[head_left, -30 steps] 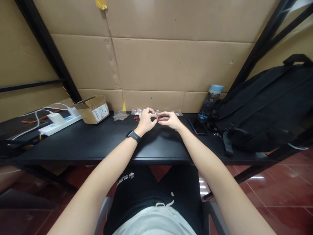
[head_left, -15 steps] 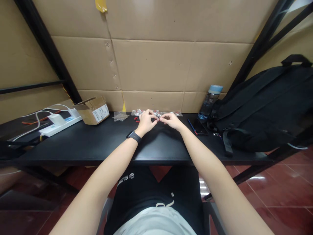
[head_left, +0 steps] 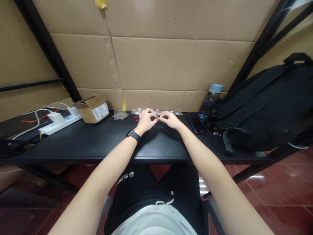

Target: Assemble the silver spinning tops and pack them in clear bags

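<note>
Above the middle of the black table, my left hand (head_left: 147, 120) and my right hand (head_left: 170, 119) meet almost fingertip to fingertip. Both are closed in a pinch. Between the fingertips is a tiny thin item (head_left: 158, 117), too small to name; whether each hand grips it is hard to make out. Just behind the hands lies a row of clear plastic packets (head_left: 171, 112) with small shiny and red bits inside. A red cord-like piece (head_left: 136, 118) rests on the table beside my left hand. Flat clear bags (head_left: 120, 115) lie farther left.
An opened cardboard box (head_left: 94, 111) and a white power strip (head_left: 57, 124) with plugs stand on the left. To the right are a dark phone (head_left: 201, 127), a blue and red pen (head_left: 192, 126), a blue-capped bottle (head_left: 209, 101) and a black backpack (head_left: 266, 107). Cardboard walls the back.
Both hands stay nearly in place, with the fingertips shifted slightly around the tiny item. The whole view has moved a little. Nothing else has visibly changed.
</note>
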Demonstrator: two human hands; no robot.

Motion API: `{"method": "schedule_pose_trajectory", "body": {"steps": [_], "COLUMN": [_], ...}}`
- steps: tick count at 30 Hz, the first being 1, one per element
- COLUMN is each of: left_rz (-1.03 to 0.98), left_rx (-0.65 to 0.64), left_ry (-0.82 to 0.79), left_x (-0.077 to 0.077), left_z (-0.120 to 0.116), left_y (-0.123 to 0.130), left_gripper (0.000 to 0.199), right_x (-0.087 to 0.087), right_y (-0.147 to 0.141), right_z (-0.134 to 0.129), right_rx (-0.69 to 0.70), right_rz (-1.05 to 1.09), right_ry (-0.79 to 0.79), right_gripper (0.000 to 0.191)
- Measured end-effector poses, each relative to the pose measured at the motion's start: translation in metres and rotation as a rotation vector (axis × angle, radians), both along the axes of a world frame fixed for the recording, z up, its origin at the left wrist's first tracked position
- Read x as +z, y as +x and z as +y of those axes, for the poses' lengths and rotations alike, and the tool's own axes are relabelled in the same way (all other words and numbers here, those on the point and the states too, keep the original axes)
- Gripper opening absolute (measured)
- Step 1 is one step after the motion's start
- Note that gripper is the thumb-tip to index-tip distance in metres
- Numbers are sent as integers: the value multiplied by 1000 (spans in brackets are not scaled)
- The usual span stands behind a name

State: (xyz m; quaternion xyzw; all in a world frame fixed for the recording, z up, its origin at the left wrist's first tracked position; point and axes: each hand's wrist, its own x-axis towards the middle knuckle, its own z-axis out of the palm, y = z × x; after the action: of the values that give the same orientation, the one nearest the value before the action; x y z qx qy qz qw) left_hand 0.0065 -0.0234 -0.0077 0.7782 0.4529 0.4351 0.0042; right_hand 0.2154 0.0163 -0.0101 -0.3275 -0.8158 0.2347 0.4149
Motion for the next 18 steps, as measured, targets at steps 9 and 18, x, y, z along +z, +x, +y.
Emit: {"method": "schedule_pose_trajectory", "body": {"steps": [9, 18], "left_rz": [7, 260], "left_rx": [-41, -78], "left_ry": [-109, -290], "left_x": [0, -8], "left_z": [4, 3], "left_y": [-7, -2], "left_gripper": [22, 37], "right_x": [0, 0], "right_y": [5, 4], "right_z": [-3, -1], "right_rx": [-79, -46], "right_rz": [-223, -263], "right_ry": [148, 207], "right_gripper": [14, 11]}}
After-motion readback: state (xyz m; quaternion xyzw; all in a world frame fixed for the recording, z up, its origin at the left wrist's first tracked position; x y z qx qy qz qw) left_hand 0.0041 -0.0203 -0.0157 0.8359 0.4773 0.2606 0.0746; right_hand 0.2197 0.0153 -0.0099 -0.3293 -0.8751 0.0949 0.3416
